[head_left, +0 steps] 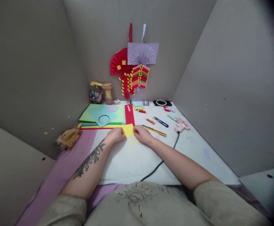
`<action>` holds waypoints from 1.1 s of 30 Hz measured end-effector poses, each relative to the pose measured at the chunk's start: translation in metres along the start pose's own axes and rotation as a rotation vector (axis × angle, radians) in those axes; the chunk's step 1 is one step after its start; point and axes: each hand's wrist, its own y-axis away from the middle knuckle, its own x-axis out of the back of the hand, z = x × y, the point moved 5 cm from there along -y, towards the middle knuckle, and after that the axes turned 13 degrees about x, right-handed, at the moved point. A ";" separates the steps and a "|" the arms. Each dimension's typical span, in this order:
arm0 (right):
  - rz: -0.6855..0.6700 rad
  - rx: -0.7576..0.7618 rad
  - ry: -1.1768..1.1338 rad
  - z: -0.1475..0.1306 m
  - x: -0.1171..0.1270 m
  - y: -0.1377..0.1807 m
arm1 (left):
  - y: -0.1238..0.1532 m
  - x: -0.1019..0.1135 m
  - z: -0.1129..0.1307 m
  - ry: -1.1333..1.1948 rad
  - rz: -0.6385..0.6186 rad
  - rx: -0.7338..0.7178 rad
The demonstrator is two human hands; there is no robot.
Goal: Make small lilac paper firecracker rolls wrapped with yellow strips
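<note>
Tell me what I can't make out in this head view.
All in the head view:
Yellow paper, side edges: covered by the left hand and right hand.
Whether they pinch or press it: fingers partly hidden by the hands themselves.
Black cable, near end: hidden by the shirt.
Red fan, right part: behind the lilac fan.
Packet print: too blurred.

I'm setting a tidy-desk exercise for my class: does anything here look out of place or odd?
Mainly the black cord: it trails from the glue gun across the table, passing under the right forearm, where it might snag.
</note>
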 end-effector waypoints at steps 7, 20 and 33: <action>-0.071 0.331 0.062 -0.018 -0.004 0.003 | -0.003 -0.004 -0.003 0.086 0.004 -0.128; -0.189 0.150 0.268 -0.016 0.015 0.018 | 0.041 0.007 0.022 -0.323 0.135 -0.280; -0.033 -0.304 0.220 0.057 0.052 0.036 | 0.013 0.020 0.008 0.159 0.326 -0.228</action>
